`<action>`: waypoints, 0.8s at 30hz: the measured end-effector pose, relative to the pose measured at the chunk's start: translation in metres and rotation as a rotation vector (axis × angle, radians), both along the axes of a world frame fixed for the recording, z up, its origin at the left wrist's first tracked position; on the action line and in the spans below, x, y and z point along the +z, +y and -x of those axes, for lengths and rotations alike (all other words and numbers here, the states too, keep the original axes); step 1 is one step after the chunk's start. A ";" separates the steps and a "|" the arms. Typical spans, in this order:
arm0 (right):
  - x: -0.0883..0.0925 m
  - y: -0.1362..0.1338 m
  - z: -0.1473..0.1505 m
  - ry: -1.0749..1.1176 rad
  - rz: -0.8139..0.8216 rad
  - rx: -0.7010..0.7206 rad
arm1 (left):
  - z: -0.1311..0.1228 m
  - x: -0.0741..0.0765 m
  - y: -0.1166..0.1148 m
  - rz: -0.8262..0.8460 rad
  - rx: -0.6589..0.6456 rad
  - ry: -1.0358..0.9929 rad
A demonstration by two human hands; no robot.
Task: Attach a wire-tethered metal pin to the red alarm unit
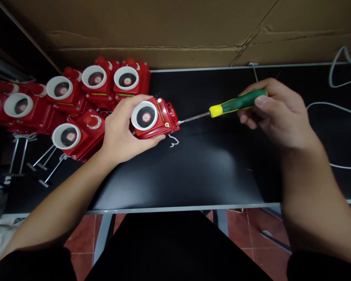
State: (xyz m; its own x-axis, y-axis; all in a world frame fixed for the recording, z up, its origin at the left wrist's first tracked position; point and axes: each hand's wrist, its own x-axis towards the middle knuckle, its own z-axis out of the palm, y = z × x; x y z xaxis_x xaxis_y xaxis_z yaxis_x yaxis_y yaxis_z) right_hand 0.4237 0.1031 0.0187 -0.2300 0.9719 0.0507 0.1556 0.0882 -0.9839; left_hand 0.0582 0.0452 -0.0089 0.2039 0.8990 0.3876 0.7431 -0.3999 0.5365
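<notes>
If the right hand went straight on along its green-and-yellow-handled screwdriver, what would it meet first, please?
The right hand's screwdriver would first meet the silvery fitting on the glossy red box in the left hand; its tip seems to touch, though depth is unclear.
</notes>
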 end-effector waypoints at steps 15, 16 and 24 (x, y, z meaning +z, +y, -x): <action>-0.003 -0.001 -0.003 0.041 0.196 0.153 | 0.003 -0.003 0.002 -0.059 -0.056 -0.075; -0.003 0.000 -0.004 0.062 0.198 0.172 | 0.003 -0.004 0.002 -0.073 -0.063 -0.088; 0.005 -0.003 -0.003 -0.058 0.125 0.160 | 0.005 -0.007 0.004 -0.080 -0.077 -0.118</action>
State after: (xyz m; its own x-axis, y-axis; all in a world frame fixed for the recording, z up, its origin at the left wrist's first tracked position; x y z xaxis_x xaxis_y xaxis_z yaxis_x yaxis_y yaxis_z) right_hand 0.4266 0.1002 0.0239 -0.3806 0.9207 -0.0861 0.2066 -0.0061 -0.9784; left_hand 0.0529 0.0490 -0.0162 0.2194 0.8481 0.4823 0.6424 -0.4977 0.5828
